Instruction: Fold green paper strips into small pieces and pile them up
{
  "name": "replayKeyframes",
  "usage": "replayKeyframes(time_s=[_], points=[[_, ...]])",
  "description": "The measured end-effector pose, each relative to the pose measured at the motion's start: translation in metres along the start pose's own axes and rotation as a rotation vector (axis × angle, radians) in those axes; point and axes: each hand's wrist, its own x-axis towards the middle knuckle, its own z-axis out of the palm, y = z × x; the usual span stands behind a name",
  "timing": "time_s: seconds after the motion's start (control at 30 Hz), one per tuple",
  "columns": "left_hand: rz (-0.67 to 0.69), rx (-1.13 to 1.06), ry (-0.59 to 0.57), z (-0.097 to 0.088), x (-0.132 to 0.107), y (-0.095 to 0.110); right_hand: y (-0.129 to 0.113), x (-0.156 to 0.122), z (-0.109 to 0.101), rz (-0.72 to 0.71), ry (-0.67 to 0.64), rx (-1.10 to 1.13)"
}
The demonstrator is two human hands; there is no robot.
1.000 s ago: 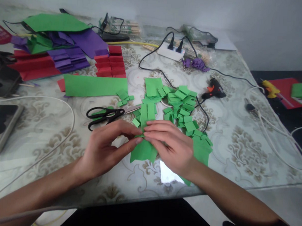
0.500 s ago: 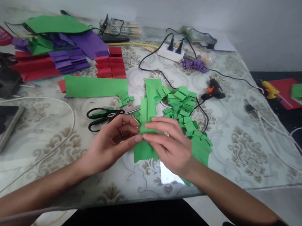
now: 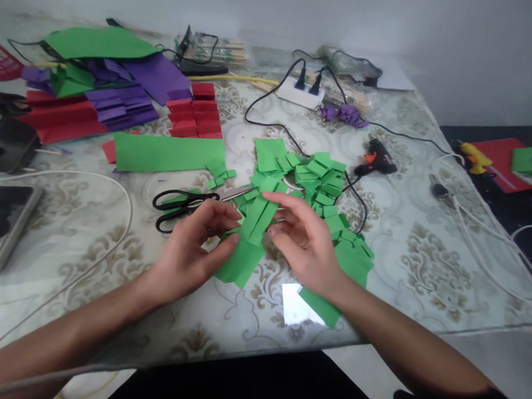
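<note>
A creased green paper strip (image 3: 259,214) is tilted between my two hands, its wider lower end (image 3: 243,260) fanning out toward me. My left hand (image 3: 191,252) pinches its left side between thumb and curled fingers. My right hand (image 3: 310,245) is at the strip's right edge, index fingertip touching its upper part and thumb apart from that finger. Black-handled scissors (image 3: 184,202) lie beyond my left hand, their blades pointing toward the strip. Many small folded green paper pieces (image 3: 322,178) are heaped behind my right hand, and a green sheet (image 3: 353,265) is partly under them.
A long green strip (image 3: 168,154) and pleated red paper (image 3: 194,114) lie farther back. A black glue gun (image 3: 376,160) is at the right, its cord near a white power strip (image 3: 300,92). A phone (image 3: 9,229) and white cable (image 3: 131,208) are at the left.
The strip has turned from upright to slanted, its lower end swinging left. My right hand has drawn slightly away to the right, its index finger and thumb spreading.
</note>
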Motion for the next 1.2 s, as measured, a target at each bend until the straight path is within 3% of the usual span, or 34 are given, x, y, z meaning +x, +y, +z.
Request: replayKeyframes(time_s=[0.33,0.57,0.97,1.2], points=[[-0.104,-0.1,-0.112,-0.002,0.0064,0.0014,0.0002,-0.0031,0.0015,-0.103,0.01,-0.201],[-0.063,-0.1,-0.079,-0.0009,0.0089,0.0013,-0.0039,-0.0043,-0.0017,-0.128,-0.027,-0.259],[-0.049,-0.019,-0.077,-0.0022,0.0098,0.0034,0.001,0.0038,-0.0022,-0.225,0.145,-0.438],[-0.039,0.095,-0.045,-0.0006,0.0063,0.0002,0.0019,0.0012,-0.0012,-0.17,0.069,-0.538]])
